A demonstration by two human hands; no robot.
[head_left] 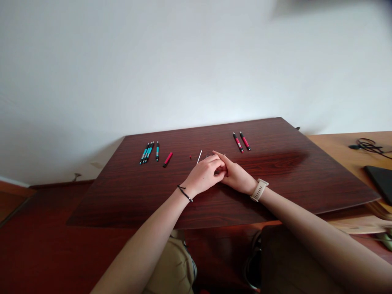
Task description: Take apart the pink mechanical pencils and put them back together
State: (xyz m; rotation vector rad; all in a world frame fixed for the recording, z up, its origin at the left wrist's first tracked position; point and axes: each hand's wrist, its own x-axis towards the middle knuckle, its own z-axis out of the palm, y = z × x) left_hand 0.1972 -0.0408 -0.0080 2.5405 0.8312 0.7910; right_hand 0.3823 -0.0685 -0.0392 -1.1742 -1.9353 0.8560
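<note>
My left hand [204, 176] and my right hand [239, 176] meet over the middle of the table, fingers closed together. Whatever lies between their fingertips is hidden. Just beyond the left hand lies a thin white pen refill [199, 156], its near end close to the knuckles. A tiny red pen part [190, 157] rests left of the refill. Further left is a red pen barrel [168, 159] with a dark end. Small dark bits behind the fingers are mostly covered by the hands.
Several teal pens [149, 152] lie at the left of the dark wooden table [131, 200], with one teal pen [157, 151] slightly apart. Two red-and-black pens [245, 141] lie at the back right. A lighter table [330, 143] on the right holds a black cable [369, 146] and a dark flat object [379, 179].
</note>
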